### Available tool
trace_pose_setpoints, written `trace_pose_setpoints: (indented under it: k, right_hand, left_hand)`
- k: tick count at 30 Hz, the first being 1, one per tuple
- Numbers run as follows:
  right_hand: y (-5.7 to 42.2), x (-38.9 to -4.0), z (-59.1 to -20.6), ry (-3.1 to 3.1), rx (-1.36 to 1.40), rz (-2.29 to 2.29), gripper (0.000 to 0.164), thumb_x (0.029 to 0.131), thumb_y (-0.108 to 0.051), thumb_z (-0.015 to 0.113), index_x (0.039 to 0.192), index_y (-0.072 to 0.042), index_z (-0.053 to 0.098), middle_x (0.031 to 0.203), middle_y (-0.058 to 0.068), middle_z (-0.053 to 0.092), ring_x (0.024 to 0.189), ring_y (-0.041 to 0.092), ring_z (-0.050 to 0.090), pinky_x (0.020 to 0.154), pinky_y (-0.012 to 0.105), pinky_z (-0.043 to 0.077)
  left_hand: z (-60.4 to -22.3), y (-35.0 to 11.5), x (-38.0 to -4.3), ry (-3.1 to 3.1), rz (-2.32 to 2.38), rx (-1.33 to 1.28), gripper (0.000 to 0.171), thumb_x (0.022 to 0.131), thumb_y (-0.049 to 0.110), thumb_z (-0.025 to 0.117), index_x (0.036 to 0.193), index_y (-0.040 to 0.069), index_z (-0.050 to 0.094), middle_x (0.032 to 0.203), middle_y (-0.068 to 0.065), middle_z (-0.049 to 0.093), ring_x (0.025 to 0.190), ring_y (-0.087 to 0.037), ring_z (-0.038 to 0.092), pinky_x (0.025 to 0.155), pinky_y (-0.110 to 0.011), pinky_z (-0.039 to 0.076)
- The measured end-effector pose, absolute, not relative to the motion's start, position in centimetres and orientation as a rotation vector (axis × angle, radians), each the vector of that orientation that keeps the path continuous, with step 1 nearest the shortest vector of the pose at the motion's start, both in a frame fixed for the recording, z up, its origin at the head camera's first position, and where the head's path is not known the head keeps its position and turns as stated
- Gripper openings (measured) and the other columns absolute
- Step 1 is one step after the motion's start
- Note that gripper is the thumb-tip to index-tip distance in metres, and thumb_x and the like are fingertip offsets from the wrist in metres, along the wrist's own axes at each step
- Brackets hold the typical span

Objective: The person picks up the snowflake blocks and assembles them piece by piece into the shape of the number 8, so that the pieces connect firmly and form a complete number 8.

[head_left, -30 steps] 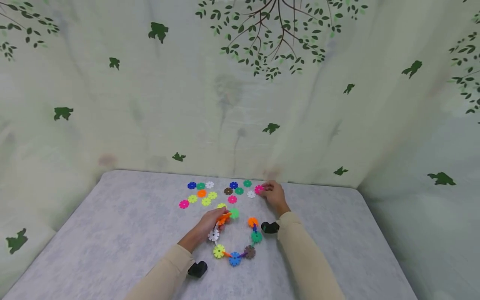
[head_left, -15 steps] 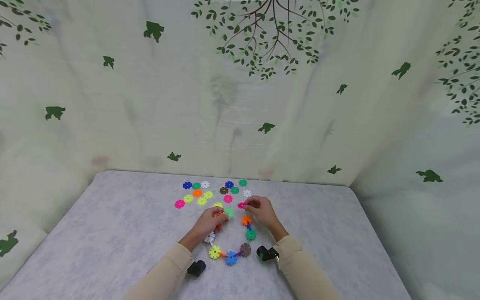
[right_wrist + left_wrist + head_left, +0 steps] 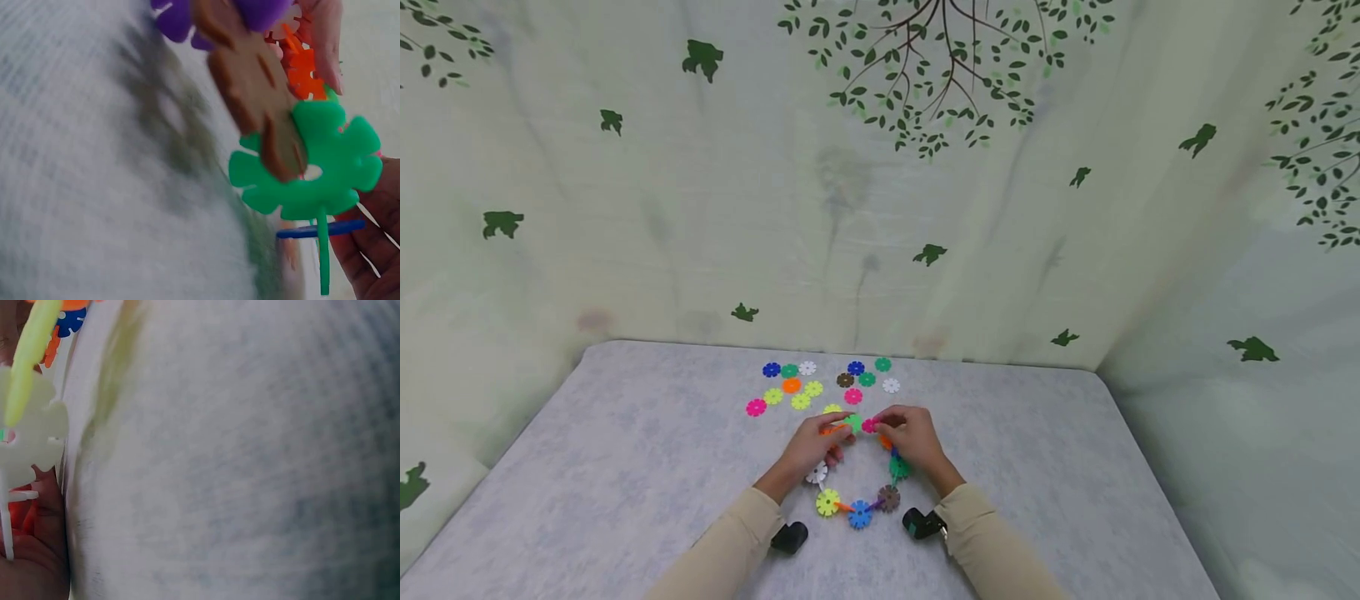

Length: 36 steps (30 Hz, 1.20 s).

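Observation:
A ring-shaped chain of notched plastic snowflake discs lies between my hands, with yellow, blue and brown discs at its near side. My left hand grips the chain's left end at an orange disc; a light green disc sticks out past the fingertips. My right hand pinches a pink disc close to the light green one; whether they touch I cannot tell. An orange disc at the chain's right end is partly behind the right hand. The right wrist view shows a green disc up close.
Several loose discs lie at the table's back, among them a pink, an orange and a white one. A leaf-printed curtain rises behind the grey tabletop. Black devices sit at the wrists.
My right hand has brought the pink disc from the back right of the table down and left to the light green disc. The left hand keeps its grip on the chain.

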State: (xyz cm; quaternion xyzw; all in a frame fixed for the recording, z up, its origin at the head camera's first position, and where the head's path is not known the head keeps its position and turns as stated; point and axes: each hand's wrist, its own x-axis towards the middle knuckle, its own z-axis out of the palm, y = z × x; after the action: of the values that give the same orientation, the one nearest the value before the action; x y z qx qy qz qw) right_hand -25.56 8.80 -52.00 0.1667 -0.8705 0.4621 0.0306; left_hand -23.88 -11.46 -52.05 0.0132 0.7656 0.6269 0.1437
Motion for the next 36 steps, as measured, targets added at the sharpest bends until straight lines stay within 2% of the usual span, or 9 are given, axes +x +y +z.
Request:
trace_pose_setpoints:
  k: [22, 29, 36]
  right_hand:
    - [7.7, -24.4, -52.2, -2.623, 0.442, 1.341, 0.009, 0.088, -0.012, 0.071, 0.095, -0.008, 0.075, 0.088, 0.000, 0.073, 0.077, 0.009, 0.064, 0.071, 0.022, 0.054]
    - [7.2, -24.3, -52.8, -2.540, 0.505, 1.353, 0.006, 0.086, -0.009, 0.072, 0.091, -0.006, 0.075, 0.084, 0.001, 0.073, 0.077, 0.010, 0.067, 0.073, 0.025, 0.056]
    - [6.5, -24.3, -52.7, -2.530, 0.569, 1.209, 0.005, 0.084, -0.004, 0.073, 0.088, -0.006, 0.075, 0.083, 0.002, 0.073, 0.074, 0.007, 0.065, 0.070, 0.024, 0.055]
  left_hand:
    - [-52.2, -11.4, -24.0, 2.211, 1.750, -0.005, 0.045, 0.096, 0.022, 0.060, 0.139, 0.011, 0.052, 0.098, -0.007, 0.071, 0.060, -0.017, 0.057, 0.061, -0.025, 0.053]
    - [-52.3, -11.4, -23.8, 2.177, 1.802, 0.032, 0.043, 0.098, 0.013, 0.055, 0.140, 0.005, 0.050, 0.106, -0.013, 0.070, 0.062, -0.017, 0.056, 0.061, -0.027, 0.054]
    - [-52.2, -11.3, -23.8, 2.155, 1.852, -0.005, 0.040, 0.098, 0.007, 0.054, 0.137, -0.002, 0.050, 0.105, -0.016, 0.070, 0.060, -0.014, 0.054, 0.059, -0.024, 0.054]
